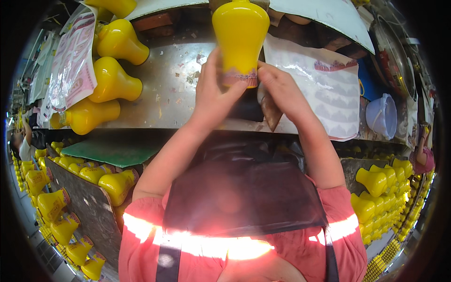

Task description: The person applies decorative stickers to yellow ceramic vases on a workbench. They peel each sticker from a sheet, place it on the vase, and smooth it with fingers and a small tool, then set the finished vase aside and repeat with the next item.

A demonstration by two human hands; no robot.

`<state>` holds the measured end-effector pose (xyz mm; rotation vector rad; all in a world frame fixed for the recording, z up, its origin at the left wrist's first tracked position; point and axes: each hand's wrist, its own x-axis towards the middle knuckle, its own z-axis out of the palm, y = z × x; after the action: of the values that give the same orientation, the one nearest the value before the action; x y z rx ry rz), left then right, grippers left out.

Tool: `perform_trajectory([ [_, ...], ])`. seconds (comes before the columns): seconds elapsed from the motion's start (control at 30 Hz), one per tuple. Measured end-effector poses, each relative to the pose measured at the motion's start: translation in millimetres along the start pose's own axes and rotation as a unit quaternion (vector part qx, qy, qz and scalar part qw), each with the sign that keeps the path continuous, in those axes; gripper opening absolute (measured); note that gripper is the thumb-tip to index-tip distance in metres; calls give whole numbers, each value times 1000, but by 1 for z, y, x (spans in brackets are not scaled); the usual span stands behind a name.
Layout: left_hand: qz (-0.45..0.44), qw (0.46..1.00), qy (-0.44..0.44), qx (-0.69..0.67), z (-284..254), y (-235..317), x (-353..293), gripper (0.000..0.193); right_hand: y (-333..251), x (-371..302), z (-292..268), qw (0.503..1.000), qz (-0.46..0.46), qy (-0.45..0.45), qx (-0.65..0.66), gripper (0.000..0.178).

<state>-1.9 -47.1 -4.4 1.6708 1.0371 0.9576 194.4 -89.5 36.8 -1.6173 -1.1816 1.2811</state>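
A glossy yellow vase (240,35) stands upright in front of me, with a purple-and-pink patterned band (240,77) around its narrow lower end. My left hand (211,94) is closed on the left of that lower end, its thumb lying across the band. From the right, my right hand (283,89) presses its fingers against the vase's lower side; some fingertips are hidden. Below the right palm shows a brown pointed flat piece (268,110); I cannot tell whether that hand holds it. A dark pad (246,112) lies under the vase.
Several yellow vases (115,80) lie on the left of the metal table (159,89), beside a printed pink sheet (73,70). A decal sheet (314,89) lies right, near a pale bucket (381,115). More vases (376,197) fill both sides; a green board (112,149) is at the front edge.
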Motion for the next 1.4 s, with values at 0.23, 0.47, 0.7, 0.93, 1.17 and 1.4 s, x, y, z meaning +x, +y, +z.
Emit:
perform_trajectory([
  [0.23, -7, 997, -19, -77, -1, -2, -1, 91, -21, -12, -9, 971, -215, 64, -77, 29],
  [0.47, 3, 997, -26, -72, -5, -8, -2, 89, -38, -6, 1, 840, -417, 138, -319, 32],
  [0.7, -17, 995, -14, -97, -4, 0, -2, 83, -33, -11, -1, 793, -441, 173, -383, 32],
  [0.93, -14, 999, 33, -40, 7, 9, 1, 80, -32, -9, -2, 797, -458, 211, -332, 37],
  [1.17, 25, 998, 61, 14, 10, 5, -1, 79, -56, 0, 13, 735, -479, 134, -461, 33],
  [1.4, 93, 990, 49, 97, 2, 4, 4, 84, -51, -3, -9, 724, -460, 178, -481, 39],
])
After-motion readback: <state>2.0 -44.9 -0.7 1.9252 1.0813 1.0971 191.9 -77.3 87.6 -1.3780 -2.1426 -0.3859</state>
